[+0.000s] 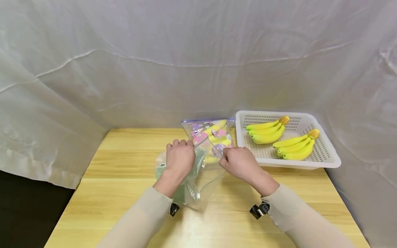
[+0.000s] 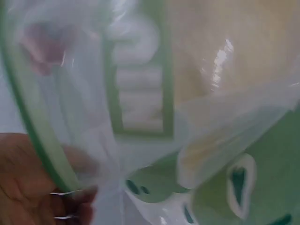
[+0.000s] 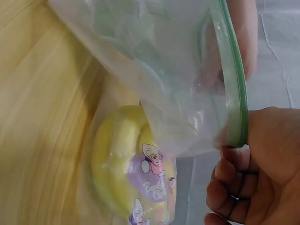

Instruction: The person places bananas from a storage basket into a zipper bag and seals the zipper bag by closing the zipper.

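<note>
A clear zip bag (image 1: 193,193) with green print hangs between both hands over the table. My left hand (image 1: 180,156) grips its green zip edge at one side; in the left wrist view the fingers (image 2: 70,206) curl round that edge. At the opposite end my right hand (image 1: 240,162) pinches the same edge, thumb and fingers (image 3: 229,176) on the corner. The bag's mouth is spread between them, and no contents show in it. Just behind lies a second zip bag (image 1: 198,132), with pink and purple cartoon print and a purple zip, holding yellow bananas (image 3: 124,161).
At the back right stands a white perforated basket (image 1: 333,156) with two banana bunches (image 1: 267,131) inside. The wooden table (image 1: 124,193) ends at the back against a pale hanging cloth (image 1: 198,86), which also encloses the sides.
</note>
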Demonstrator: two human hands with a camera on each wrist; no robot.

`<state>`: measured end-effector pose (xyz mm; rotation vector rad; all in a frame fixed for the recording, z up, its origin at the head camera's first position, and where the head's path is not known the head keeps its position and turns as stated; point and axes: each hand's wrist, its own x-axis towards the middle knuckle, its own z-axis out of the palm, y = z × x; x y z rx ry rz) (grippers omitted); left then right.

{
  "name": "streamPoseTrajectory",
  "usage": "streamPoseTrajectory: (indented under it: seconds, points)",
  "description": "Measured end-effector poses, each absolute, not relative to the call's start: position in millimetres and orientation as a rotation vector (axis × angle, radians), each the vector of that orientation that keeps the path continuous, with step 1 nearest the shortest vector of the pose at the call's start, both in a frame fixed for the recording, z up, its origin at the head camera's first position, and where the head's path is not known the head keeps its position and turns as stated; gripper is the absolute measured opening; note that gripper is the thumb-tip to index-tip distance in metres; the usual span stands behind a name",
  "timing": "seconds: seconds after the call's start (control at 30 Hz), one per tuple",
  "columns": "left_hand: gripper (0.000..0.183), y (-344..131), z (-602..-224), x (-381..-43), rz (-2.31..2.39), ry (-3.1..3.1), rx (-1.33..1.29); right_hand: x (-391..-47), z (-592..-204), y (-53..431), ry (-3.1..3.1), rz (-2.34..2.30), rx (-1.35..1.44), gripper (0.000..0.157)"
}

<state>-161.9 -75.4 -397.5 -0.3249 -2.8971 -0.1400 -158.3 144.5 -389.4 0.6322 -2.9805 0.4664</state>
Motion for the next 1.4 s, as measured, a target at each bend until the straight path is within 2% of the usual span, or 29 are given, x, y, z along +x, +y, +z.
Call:
streamPoseTrajectory:
  seconds: [0.13, 0.27, 0.43, 0.67, 1.13, 1.4]
  points:
    - [0.021, -82.6, -386.4, -144.0, -0.286, -3.004, -0.249, -156.7, -390.3, 142.6, -3.012, 0.465, 0.541, 0.034]
    - [0.019, -88.2, -377.3, -132.7, -0.295, -3.044, -0.201, -157.2, -387.8, 143.9, -3.022, 0.469, 0.447, 0.032]
    - [0.017, -95.5, -378.8, -134.1, -0.229, -3.053, -0.176, -160.5, -386.6, 146.5, -3.023, 0.502, 0.419, 0.032]
    - [0.024, -96.3, -388.8, -136.8, -0.285, -2.957, -0.423, -163.1, -388.5, 148.9, -3.019, 0.5, 0.435, 0.031]
    - [0.022, -100.8, -408.2, -143.9, -0.357, -2.844, -0.379, -166.4, -390.2, 154.1, -3.037, 0.604, 0.432, 0.027]
    - [0.022, -101.2, -405.3, -144.6, -0.4, -2.875, -0.353, -184.3, -375.7, 177.0, -2.978, 0.626, 0.352, 0.027]
